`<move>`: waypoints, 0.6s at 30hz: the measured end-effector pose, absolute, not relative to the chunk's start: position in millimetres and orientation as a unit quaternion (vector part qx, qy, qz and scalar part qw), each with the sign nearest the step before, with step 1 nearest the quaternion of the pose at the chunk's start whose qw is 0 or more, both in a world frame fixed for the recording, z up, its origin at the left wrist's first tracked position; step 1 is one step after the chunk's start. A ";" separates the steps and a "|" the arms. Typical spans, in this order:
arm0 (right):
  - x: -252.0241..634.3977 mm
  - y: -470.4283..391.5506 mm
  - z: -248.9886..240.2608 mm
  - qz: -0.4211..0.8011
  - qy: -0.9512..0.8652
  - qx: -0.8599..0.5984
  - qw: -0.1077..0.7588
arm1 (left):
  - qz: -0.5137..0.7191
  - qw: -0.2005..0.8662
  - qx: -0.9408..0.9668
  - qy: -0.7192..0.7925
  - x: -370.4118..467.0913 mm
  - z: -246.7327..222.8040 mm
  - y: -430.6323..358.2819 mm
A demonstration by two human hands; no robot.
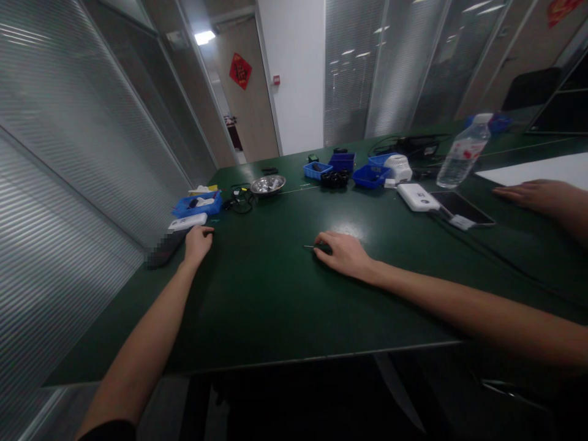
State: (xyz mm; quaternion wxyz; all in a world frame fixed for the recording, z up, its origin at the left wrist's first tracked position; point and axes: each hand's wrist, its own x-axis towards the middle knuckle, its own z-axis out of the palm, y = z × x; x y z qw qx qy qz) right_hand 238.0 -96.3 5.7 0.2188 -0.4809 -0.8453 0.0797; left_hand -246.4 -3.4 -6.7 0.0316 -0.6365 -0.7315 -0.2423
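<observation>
On the green table [257, 288], my right hand [342, 252] is closed around a small dark tool [323, 248] with a thin metal shaft pointing left. My fingers cover much of its handle. At the left, my left hand [198, 242] rests beside a white device [188, 222] and a dark flat object [168, 248]. Its fingers are curled, and whether anything lies between them is too small to make out. A blue tray [197, 206] holding small items stands just beyond the white device.
A metal bowl [267, 185] and black cables [239, 201] lie beyond my hands. Farther right are blue bins [370, 176], a white power bank [418, 198], a phone [463, 207] and a bottle [465, 153]. Another person's hand [537, 195] rests at the right on white paper [546, 168].
</observation>
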 end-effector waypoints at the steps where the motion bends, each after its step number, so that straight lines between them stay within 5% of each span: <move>1: 238.0 -96.3 5.8 0.080 -0.845 -0.481 0.219 | -0.238 0.033 -0.636 -0.733 -247.9 -6.9 -2.5; 18: 237.4 -95.5 5.1 0.076 -0.848 -0.480 0.212 | -0.210 0.101 -0.657 -0.717 -257.0 -13.7 -0.8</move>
